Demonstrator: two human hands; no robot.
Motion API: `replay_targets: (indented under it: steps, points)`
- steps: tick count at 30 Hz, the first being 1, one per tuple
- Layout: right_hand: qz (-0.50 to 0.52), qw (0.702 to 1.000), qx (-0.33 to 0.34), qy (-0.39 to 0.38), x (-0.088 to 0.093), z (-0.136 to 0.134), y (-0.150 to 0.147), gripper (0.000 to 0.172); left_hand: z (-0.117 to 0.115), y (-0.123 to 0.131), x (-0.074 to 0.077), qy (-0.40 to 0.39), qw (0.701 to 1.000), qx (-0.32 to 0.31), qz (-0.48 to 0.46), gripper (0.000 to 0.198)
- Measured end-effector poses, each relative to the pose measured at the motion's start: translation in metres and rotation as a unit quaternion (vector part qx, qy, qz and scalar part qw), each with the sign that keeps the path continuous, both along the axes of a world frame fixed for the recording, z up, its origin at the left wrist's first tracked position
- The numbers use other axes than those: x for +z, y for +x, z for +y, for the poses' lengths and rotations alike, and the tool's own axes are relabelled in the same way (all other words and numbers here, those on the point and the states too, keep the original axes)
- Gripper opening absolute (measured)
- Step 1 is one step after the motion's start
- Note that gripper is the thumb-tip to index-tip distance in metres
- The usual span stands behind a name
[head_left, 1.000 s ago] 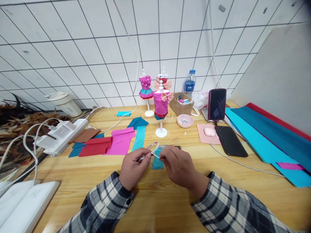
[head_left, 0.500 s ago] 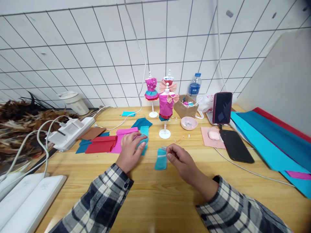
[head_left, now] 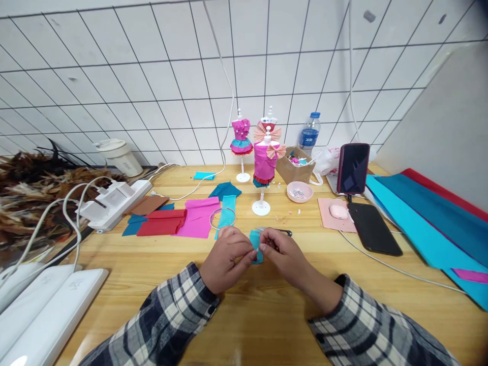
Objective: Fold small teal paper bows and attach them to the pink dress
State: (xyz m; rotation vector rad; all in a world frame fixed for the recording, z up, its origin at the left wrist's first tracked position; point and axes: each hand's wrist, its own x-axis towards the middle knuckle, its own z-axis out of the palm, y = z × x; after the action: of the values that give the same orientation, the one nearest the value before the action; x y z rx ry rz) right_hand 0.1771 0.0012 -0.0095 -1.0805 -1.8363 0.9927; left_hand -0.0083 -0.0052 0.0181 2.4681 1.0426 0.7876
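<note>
- Both hands in close: left hand [head_left: 231,258] and right hand [head_left: 282,251], fingers pinched at a small teal strip [head_left: 256,238], their exact grip too small to tell!
- Thin ring [head_left: 210,219] lying across magenta fabric [head_left: 198,218] and turquoise fabric [head_left: 229,204].
- Magenta-dressed mannequin [head_left: 264,161] upright on the tabletop [head_left: 244,320], pink bowl [head_left: 299,200] just beside.

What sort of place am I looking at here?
It looks like a small craft workspace, perhaps at home or in a studio: a wooden table against a white tiled wall, a miniature dress form in a pink outfit, and folded red fabric beside other coloured pieces.
</note>
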Motion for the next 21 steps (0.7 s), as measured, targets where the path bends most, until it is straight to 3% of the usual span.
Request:
replay_targets:
  steps: [2,4,7,9,13,17,21]
  points:
    - [0.008,1.0,-0.009,-0.029,-0.001,0.002,0.0,0.008,-0.001,0.001,0.0,-0.011,0.999,-0.006,-0.03,0.028]
    - [0.006,0.998,-0.052,-0.032,-0.002,0.005,0.003,0.006,-0.001,0.002,-0.002,-0.037,0.996,0.026,-0.071,0.03]
    - [-0.029,0.988,-0.134,0.073,0.0,0.007,0.01,0.015,0.001,0.004,-0.006,-0.113,0.978,0.107,-0.137,0.032]
    - [-0.062,0.973,-0.134,0.179,0.003,0.005,0.013,0.014,0.003,0.005,-0.008,-0.174,0.961,0.123,-0.178,0.035]
    - [-0.148,0.935,-0.074,0.313,0.007,-0.002,0.013,0.015,0.003,0.005,-0.014,-0.244,0.933,0.094,-0.248,0.038]
    - [-0.217,0.915,-0.065,0.335,0.005,-0.004,0.011,0.015,0.0,0.004,-0.018,-0.275,0.909,0.067,-0.305,0.028]
    - [-0.224,0.909,-0.083,0.342,0.004,-0.003,0.013,0.015,-0.003,0.003,-0.019,-0.309,0.891,0.047,-0.328,0.029]
